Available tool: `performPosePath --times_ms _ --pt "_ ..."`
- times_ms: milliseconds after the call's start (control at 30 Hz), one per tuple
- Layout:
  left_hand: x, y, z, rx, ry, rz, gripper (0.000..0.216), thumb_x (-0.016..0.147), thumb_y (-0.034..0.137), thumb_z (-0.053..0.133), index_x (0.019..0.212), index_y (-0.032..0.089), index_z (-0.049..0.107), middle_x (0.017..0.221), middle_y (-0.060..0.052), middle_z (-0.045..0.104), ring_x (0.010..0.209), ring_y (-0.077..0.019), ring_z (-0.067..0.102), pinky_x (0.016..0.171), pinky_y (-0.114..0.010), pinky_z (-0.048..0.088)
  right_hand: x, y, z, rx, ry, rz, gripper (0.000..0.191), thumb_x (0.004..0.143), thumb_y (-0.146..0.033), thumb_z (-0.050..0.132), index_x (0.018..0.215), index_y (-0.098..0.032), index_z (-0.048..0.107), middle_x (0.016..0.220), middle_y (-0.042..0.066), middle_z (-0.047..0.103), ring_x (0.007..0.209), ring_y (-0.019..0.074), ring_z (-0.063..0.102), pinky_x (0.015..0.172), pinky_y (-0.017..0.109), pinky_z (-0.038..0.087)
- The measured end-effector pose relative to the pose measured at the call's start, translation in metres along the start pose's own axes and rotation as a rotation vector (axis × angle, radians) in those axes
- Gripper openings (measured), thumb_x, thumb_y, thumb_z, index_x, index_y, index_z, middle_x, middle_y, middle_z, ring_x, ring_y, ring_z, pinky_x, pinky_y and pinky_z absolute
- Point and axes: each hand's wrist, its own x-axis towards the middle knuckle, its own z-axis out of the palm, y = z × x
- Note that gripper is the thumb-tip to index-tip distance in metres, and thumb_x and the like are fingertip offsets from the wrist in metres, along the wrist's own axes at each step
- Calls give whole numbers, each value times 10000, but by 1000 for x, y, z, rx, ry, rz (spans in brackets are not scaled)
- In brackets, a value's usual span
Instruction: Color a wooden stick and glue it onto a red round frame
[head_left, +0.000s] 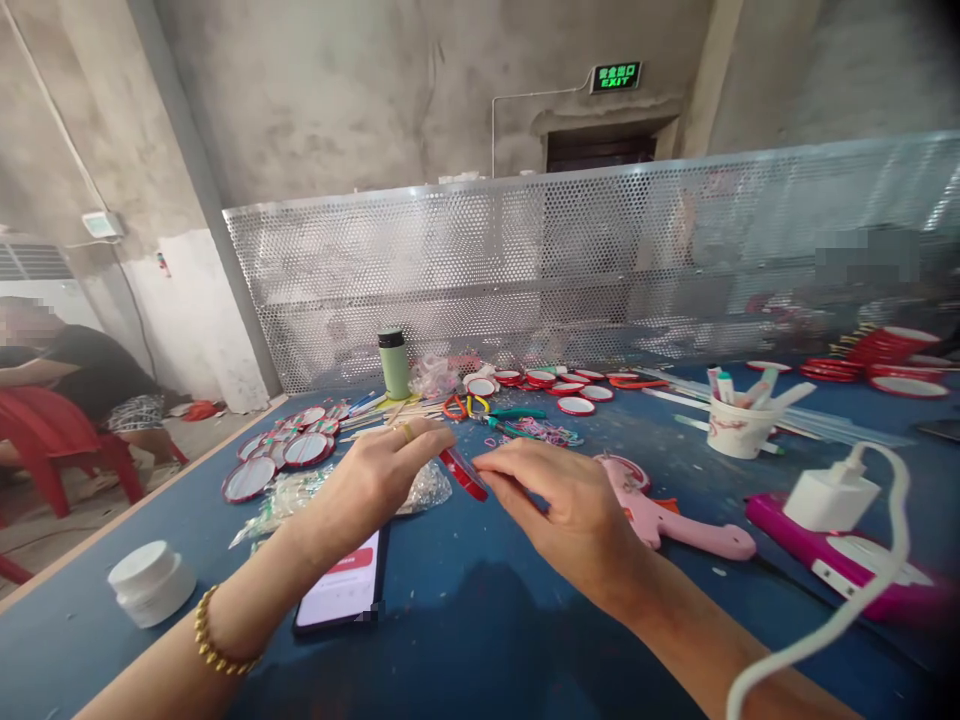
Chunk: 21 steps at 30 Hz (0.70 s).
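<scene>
My left hand (379, 470) grips a round red-rimmed disc (465, 474), which is tilted so mostly its red edge shows. My right hand (566, 490) is at the disc's right side, thumb and fingers pinched together at its edge. Anything between those right fingertips is too small to make out. Behind my left hand lies a clear bag of small shiny pieces (429, 488), partly covered by the hand. A pink hot glue gun (694, 528) lies just right of my right hand. Under my left forearm lies a phone (345, 590) with its screen lit.
Red-rimmed discs (306, 449) lie at left, with more at the back and right. Pliers (478, 406) and a green bottle (393, 365) are behind. A cup of markers (739, 425), a magenta device with a white charger (832, 495) and its cable occupy the right; a white jar (152, 583) the left.
</scene>
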Motion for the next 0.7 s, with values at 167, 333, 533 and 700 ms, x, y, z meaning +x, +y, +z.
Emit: performPosePath --times_ms 167,333,533,700 --pt "-4 -2 1 -68 61 28 277 980 83 431 1200 131 593 1198 -134 690 1125 -177 670 958 -294 567 -2 -4 -1 -80 -18 -119 151 955 -59 571 952 -118 710 837 48 740 782 159 671 733 300 513" --pt "-8 -1 0 -68 -3 10 280 1002 133 437 1240 169 580 1267 -122 673 1146 -184 666 985 -321 564 -2 -11 -6 -171 -115 -223 241 987 -51 463 964 -98 698 799 65 703 720 178 619 649 328 454" --pt "-9 -1 -1 -113 -49 19 290 1013 107 403 1241 160 575 1276 -119 673 1173 -167 657 1024 -308 547 2 -16 -12 -268 -216 -327 261 994 -70 437 934 -95 690 752 55 643 680 186 546 615 340 398" --pt "-10 -4 0 -109 -96 20 291 1015 119 423 1260 160 576 1290 -123 669 1172 -167 657 1026 -302 547 1 -14 -11 -272 -215 -355 252 962 -50 482 779 -136 633 731 32 602 654 163 500 610 332 390"
